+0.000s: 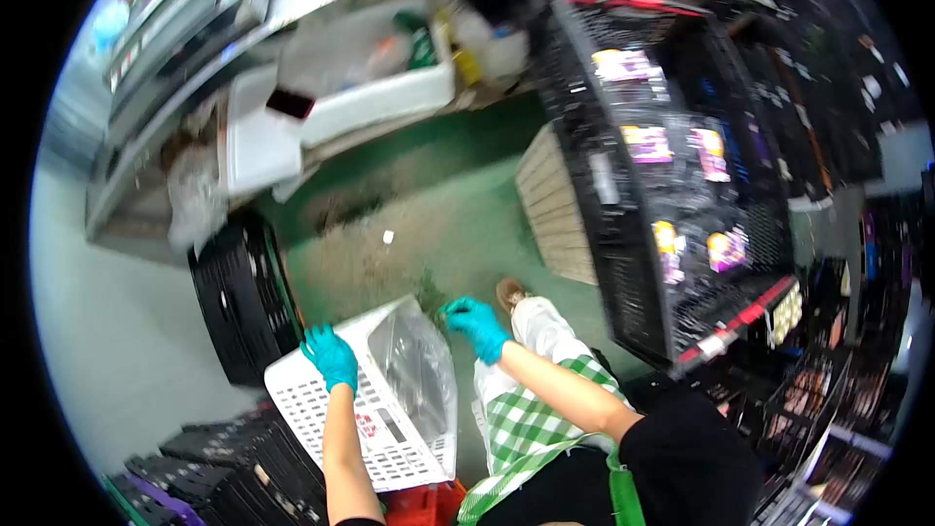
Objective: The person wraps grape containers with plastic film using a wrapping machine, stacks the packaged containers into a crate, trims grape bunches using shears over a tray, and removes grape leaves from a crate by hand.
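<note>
A white perforated plastic crate (389, 460) is tilted in front of me, with a clear plastic liner bag (414, 375) inside it. My left hand (332, 359), in a teal glove, grips the crate's upper side with its fingers over the edge. To the right of the liner is my right hand (476, 328), also gloved, raised apart from the crate. Its fingers are curled together, and what they hold, if anything, is hard to make out. Feathery green sprigs (429, 294) show just left of its fingertips, blurred.
Black crates (243, 297) stand at left, others are stacked lower left. At right, a tall black crate (623, 263) holds several purple-and-yellow packs (726, 249). A white bin (390, 102) and a phone (290, 103) are on the low shelf ahead. A red crate (419, 505) lies below.
</note>
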{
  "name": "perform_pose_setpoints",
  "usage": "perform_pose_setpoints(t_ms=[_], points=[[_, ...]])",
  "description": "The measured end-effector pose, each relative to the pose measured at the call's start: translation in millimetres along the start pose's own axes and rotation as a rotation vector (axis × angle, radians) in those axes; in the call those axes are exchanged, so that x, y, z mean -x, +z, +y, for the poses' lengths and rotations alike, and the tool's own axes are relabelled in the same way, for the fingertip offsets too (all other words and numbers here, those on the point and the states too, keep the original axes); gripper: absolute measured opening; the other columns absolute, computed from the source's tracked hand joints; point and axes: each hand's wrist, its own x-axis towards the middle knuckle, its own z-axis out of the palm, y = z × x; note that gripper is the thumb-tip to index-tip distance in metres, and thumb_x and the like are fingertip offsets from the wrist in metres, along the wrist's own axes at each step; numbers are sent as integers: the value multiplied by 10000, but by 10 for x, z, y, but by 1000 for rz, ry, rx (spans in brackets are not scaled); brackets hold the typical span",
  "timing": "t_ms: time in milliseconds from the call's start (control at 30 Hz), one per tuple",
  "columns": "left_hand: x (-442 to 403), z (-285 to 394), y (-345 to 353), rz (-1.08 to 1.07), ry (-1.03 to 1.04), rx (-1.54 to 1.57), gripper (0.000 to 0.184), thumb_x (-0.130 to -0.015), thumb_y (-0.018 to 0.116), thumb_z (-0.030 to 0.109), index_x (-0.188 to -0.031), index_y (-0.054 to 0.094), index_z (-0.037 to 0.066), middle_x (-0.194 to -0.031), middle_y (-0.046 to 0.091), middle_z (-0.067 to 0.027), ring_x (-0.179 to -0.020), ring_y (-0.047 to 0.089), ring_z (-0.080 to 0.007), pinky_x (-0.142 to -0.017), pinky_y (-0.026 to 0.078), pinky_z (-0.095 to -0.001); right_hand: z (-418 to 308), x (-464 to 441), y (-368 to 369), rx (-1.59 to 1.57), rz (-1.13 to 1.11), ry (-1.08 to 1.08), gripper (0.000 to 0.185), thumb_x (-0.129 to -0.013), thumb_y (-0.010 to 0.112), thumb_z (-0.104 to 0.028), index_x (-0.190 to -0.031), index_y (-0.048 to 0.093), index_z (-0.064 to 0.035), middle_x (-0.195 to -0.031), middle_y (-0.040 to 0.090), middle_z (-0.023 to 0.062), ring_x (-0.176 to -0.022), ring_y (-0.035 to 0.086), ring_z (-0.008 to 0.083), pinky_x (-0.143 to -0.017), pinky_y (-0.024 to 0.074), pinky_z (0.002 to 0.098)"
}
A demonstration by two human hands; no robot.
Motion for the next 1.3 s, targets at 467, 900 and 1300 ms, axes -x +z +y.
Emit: perform_pose_setpoints(t_ms=[467,900,1300], points=[[791,3602,-3011,445,271,1170,404,-787,571,49,-1172,459,2,-1180,471,-129,-1096,432,-256,-943,312,-355,-3139,3685,-2807,-90,533,-978,173,-697,538,89,-805,532,-46,-1000,568,91,-940,538,180,-735,439,261],[1938,7770,-4152,205,820,864,464,-723,612,146,-1145,472,13,-1168,451,-214,-1085,426,-363,-921,348,-411,-4008,5252,-6747,-272,922,-1231,198,-755,508,87,-890,560,-48,-1037,563,111,-1006,519,197,-757,430,260],[1075,8803,-3947,353,542,850,406,-680,643,80,-1059,513,19,-1144,463,-215,-1065,434,-382,-913,346,-441,-7314,2909,-5641,538,498,-1953,252,-660,508,130,-855,537,-27,-956,525,103,-946,511,248,-782,427,309]])
